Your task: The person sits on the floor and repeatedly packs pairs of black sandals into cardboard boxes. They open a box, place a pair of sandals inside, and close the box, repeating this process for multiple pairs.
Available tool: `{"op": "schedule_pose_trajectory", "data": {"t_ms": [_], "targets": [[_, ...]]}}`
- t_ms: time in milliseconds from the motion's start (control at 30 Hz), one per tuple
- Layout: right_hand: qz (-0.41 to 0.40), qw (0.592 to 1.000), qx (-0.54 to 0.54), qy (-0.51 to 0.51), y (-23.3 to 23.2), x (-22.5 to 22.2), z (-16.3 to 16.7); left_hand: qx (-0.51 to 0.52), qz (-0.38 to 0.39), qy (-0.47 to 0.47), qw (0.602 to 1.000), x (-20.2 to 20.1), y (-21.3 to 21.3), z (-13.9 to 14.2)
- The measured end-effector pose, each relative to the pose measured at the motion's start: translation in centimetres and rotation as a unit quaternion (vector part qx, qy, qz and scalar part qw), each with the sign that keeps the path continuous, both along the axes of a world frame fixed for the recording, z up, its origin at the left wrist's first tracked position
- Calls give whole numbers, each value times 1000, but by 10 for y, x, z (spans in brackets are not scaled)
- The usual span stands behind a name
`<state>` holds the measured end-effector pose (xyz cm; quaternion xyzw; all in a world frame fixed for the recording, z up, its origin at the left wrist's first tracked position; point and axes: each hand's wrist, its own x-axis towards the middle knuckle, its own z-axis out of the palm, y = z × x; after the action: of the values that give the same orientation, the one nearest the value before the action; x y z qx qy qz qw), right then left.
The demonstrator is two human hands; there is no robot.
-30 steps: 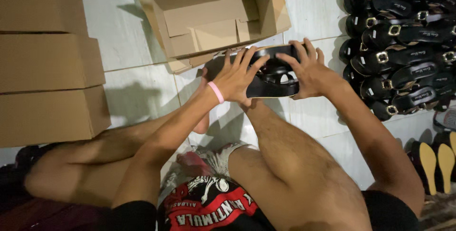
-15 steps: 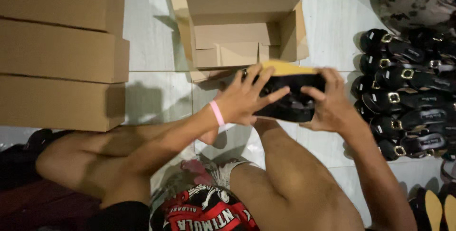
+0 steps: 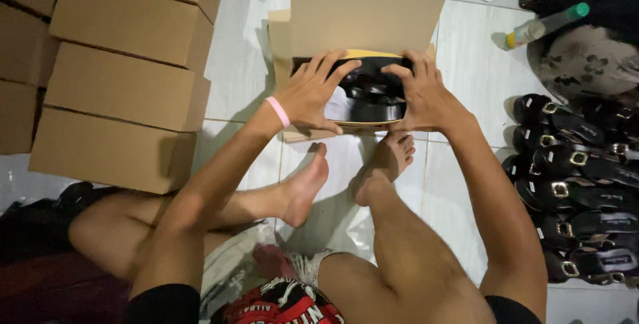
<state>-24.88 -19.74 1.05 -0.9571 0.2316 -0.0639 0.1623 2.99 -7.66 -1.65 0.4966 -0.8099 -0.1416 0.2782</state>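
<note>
Here we see both hands pressed onto a pair of black sandals (image 3: 373, 94) sitting inside an open cardboard box (image 3: 366, 17) at the upper centre of the frame. The left hand (image 3: 316, 94), with a pink wristband (image 3: 278, 111) on its wrist, lies with fingers spread over the left end of the sandals; the right hand (image 3: 421, 94) clasps their right end, fingers curled over the top. The box's lid flap stands up behind them. At the left of the frame we find a stack of closed cardboard boxes (image 3: 120, 87). Along the right edge lie rows of black sandals with metal buckles (image 3: 572, 177), and a green-capped bottle (image 3: 540, 27) lies at the upper right.
</note>
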Motion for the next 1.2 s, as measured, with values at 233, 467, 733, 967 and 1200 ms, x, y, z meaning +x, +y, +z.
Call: {"op": "schedule_pose_trajectory", "data": {"t_ms": [233, 467, 733, 967, 1200], "targets": [[-31, 998, 48, 35, 0, -9, -18, 21, 22, -65, 997, 2, -10, -30], [-52, 992, -68, 90, 5, 8, -32, 48, 102, -74, 991, 1, -12, -54], [-73, 995, -29, 53, 3, 9, -39, 100, 152, -145, 973, -6, -33, -37], [-130, 990, -50, -3, 22, -2, -47, 153, 209, -178, 949, -15, -42, -48], [-103, 990, -92, 3, 21, 0, -45, 120, 114, -106, 980, -3, -45, -52]]}}
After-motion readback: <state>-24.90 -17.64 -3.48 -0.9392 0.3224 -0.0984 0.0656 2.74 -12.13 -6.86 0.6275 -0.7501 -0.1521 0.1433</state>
